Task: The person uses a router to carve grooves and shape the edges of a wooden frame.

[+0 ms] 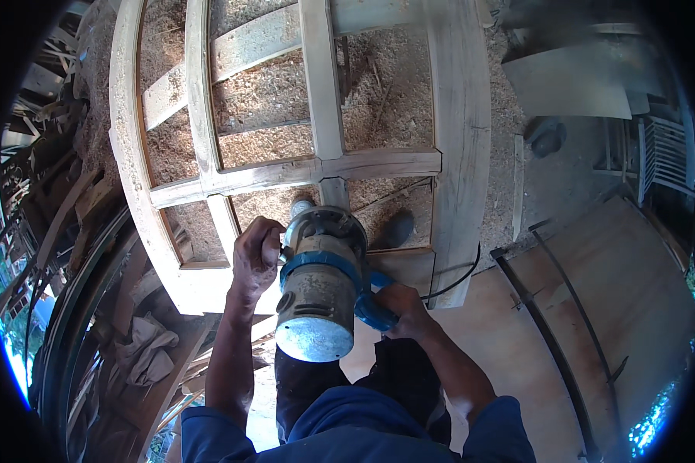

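A power router [316, 309], with a grey metal body, blue collar and round base, stands over the lower middle of a wooden lattice frame [459, 139]. My left hand [255, 258] is closed at the router's left side, on its knob. My right hand [401, 309] grips the blue handle [369, 307] on its right. A black cable [467, 279] curves across the frame's right rail. Sawdust [386, 85] shows through the frame's openings.
Scrap timber and strips [85, 231] crowd the left side, with a crumpled cloth [147, 347]. At right lie a large wooden panel [625, 309], long dark bars [521, 285], a pale board [567, 81] and a white slatted rack [664, 158].
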A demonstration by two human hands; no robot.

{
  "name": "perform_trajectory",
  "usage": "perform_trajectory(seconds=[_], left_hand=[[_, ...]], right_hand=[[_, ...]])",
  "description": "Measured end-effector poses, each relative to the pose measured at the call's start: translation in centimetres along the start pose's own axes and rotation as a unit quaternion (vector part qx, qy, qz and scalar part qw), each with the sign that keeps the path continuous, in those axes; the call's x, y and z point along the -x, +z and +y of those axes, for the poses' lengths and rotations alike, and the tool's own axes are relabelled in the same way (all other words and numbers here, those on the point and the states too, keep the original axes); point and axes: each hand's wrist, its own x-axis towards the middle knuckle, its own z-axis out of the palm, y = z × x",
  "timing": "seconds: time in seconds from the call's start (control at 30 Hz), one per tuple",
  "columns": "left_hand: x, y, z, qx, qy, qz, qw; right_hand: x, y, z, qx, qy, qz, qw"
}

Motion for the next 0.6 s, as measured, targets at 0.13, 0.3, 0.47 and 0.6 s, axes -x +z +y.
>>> perform_trajectory(seconds=[0.13,0.3,0.47,0.6], left_hand=[[-3.0,-0.9,0.0,-0.027,0.039,-0.004,0.999],[-5.5,-1.5,0.3,-0.040,0.073,-0.001,0.997],[-7.0,-2.0,0.1,-0.023,0.070,0.009,0.997],[-7.8,-2.3,0.1,-0.033,0.068,0.014,0.997]], right_hand=[[-2.6,-0.7,-0.3,-0.007,-0.001,0.017,1.000],[-4.6,-1.8,-0.2,-0.029,0.001,0.025,0.999],[-6.5,-2.9,-0.5,-0.020,0.003,0.015,1.000],[-7.9,-4.1,-0.6,-0.009,0.012,0.004,1.000]])
